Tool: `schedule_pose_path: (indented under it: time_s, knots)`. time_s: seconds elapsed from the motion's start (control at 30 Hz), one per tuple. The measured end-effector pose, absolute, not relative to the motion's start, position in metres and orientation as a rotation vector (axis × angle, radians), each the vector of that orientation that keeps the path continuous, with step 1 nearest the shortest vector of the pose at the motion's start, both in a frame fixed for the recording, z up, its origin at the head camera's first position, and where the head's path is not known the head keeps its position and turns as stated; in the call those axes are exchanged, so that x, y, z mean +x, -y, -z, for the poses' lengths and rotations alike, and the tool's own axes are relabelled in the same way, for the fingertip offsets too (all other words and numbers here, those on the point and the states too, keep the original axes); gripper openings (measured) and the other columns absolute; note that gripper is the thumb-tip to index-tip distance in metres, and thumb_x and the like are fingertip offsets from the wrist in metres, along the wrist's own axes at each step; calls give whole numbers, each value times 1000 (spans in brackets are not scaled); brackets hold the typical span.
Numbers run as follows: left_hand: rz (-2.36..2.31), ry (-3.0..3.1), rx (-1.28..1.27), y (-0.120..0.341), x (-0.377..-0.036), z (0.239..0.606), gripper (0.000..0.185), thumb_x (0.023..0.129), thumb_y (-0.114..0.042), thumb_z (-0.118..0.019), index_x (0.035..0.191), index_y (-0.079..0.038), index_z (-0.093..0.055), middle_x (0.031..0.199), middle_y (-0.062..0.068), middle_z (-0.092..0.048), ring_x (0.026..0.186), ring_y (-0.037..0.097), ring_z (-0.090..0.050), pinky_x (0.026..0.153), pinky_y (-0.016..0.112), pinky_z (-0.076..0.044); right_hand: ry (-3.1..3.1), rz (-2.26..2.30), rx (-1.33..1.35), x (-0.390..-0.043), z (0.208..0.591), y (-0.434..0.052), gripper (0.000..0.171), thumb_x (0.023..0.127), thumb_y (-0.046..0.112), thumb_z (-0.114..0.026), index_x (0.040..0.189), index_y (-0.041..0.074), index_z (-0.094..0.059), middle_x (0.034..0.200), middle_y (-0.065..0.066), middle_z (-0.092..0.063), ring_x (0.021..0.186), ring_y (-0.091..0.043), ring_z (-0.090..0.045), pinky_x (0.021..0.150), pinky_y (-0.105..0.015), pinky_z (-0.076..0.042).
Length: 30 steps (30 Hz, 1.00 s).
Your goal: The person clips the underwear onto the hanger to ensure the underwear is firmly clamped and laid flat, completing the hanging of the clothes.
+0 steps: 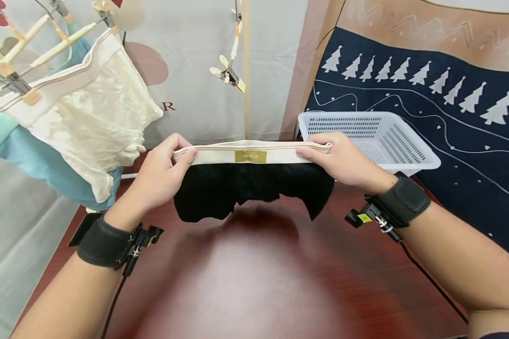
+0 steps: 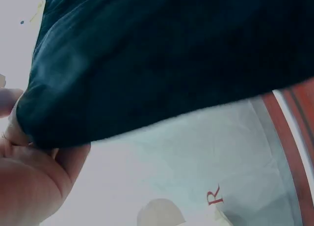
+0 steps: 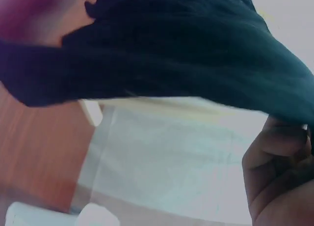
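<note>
A pair of black underpants (image 1: 254,181) with a white waistband (image 1: 216,155) and a gold "COTTON" label is stretched level over the table. My left hand (image 1: 163,167) pinches one end of the waistband between thumb and fingers, and my right hand (image 1: 339,157) pinches the other end. The black cloth hangs below in loose folds with an uneven lower edge. From below, the left wrist view shows its dark cloth (image 2: 147,64) spread above the hand. Dark fabric (image 3: 171,64) also fills the upper right wrist view, the fingers curled at its edge.
On the left, white underpants (image 1: 93,103) and blue cloth (image 1: 55,165) hang from a clip rack (image 1: 63,44). Empty clothespins (image 1: 229,75) dangle at the back centre. A white slotted basket (image 1: 407,141) stands at the back right, on the reddish table (image 1: 254,282).
</note>
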State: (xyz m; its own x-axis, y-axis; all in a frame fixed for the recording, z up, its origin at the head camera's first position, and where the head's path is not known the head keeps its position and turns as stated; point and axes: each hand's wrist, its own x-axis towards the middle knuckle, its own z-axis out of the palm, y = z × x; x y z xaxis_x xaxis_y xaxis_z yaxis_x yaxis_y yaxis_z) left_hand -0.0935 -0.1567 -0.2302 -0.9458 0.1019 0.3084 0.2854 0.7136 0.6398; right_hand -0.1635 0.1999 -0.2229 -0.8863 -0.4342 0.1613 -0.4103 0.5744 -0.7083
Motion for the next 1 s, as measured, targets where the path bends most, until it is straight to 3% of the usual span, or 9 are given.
schedule_pose_path:
  time_s: [0.13, 0.3, 0.43, 0.53, 0.6, 0.77, 1.0]
  knots:
    - [1118, 2707, -391, 155, -76, 228, 23, 106, -32, -46, 107, -11, -54, 77, 8, -45, 58, 19, -43, 58, 32, -39, -2682, 1244, -675, -148, 218, -209, 33, 96, 48, -63, 93, 17, -71, 93, -1, -68, 89, -13, -57, 72, -24, -47]
    - [1293, 2695, -494, 153, -51, 231, 15, 106, -26, -50, 103, -12, -55, 78, 6, -50, 63, 14, -47, 59, 29, -39, -2506, 1254, -529, -132, 222, -221, 36, 97, 47, -61, 112, 15, -70, 104, 0, -72, 94, -12, -64, 80, -24, -52]
    - [1404, 2782, -518, 151, -48, 253, 15, 105, -25, -51, 101, -12, -57, 81, 5, -57, 75, 13, -54, 68, 27, -43, -2323, 1261, -501, -134, 244, -226, 39, 98, 45, -60, 122, 14, -65, 113, -3, -70, 99, -17, -65, 87, -27, -53]
    - [1352, 2925, -470, 154, -61, 285, 15, 104, -27, -53, 103, -14, -61, 92, 3, -65, 87, 14, -59, 79, 30, -46, -2243, 1236, -530, -145, 275, -224, 37, 99, 44, -59, 118, 14, -67, 113, -5, -69, 99, -20, -64, 88, -30, -53]
    - [1280, 3011, -434, 158, -73, 309, 14, 103, -27, -55, 105, -15, -63, 100, 3, -68, 93, 17, -60, 84, 34, -46, -2227, 1208, -560, -154, 296, -221, 33, 99, 43, -59, 109, 12, -69, 103, -5, -69, 92, -19, -63, 83, -31, -52]
    - [1118, 3178, -357, 162, -94, 353, 15, 102, -24, -58, 111, -14, -64, 109, 8, -69, 95, 20, -63, 82, 38, -47, -2258, 1057, -682, -166, 341, -217, 26, 102, 34, -57, 97, 11, -69, 80, -4, -63, 70, -16, -54, 70, -31, -45]
    - [956, 3257, -314, 158, -105, 369, 17, 99, -20, -62, 112, -10, -66, 104, 10, -71, 88, 21, -65, 77, 39, -50, -2376, 903, -743, -176, 367, -218, 17, 101, 26, -59, 99, 14, -71, 84, 1, -68, 72, -13, -57, 74, -30, -45]
